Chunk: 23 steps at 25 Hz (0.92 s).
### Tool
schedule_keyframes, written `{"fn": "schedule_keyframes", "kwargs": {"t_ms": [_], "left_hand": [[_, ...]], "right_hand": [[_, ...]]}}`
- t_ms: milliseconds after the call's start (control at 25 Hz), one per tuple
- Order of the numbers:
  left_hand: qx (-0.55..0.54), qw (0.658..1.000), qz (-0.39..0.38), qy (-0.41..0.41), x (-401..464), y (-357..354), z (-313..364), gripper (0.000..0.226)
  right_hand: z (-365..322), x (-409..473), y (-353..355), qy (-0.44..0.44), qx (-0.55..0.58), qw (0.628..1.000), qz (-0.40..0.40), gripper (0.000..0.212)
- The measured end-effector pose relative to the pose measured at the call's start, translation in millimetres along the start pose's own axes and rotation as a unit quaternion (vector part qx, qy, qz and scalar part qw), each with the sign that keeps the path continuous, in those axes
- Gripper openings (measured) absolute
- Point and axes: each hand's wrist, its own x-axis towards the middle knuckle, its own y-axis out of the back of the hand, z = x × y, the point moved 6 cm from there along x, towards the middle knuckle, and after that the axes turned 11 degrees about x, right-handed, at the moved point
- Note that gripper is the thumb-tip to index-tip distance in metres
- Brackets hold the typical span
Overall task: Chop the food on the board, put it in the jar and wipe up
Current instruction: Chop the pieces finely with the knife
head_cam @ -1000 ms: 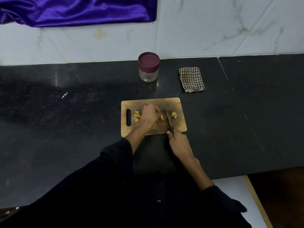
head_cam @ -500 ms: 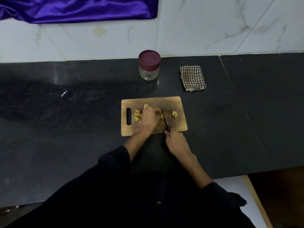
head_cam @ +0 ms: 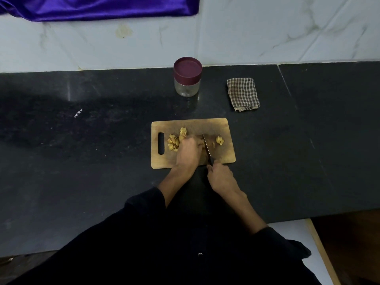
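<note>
- Two hands shared the board near the table's front edge: left hand pinned the food against slipping.
- Right hand, grip clamped on the knife, cut beside it.

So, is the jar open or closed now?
Closed. The maroon lid sits on the jar, which stands upright behind the board.

Purple satin cloth, white marble wall, black counter
</note>
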Motion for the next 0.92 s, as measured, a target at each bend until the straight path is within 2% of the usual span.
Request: {"fn": "schedule_keyframes", "kwargs": {"t_ms": [120,400,640,920], "left_hand": [[0.01,1.0,0.0,-0.004,-2,3,2,0.016],[0.008,0.999,0.004,-0.035,-4,10,5,0.015],[-0.009,0.999,0.005,-0.034,-6,10,4,0.019],[-0.016,0.999,0.014,-0.027,-7,12,4,0.021]], "right_hand": [[3,-1,-3,0.0,0.005,1.0,0.005,0.027],[14,-4,4,-0.007,0.103,0.993,0.051,0.033],[-1,-7,3,0.045,0.072,0.996,0.041,0.028],[-5,-5,1,0.047,0.045,0.997,0.04,0.022]]}}
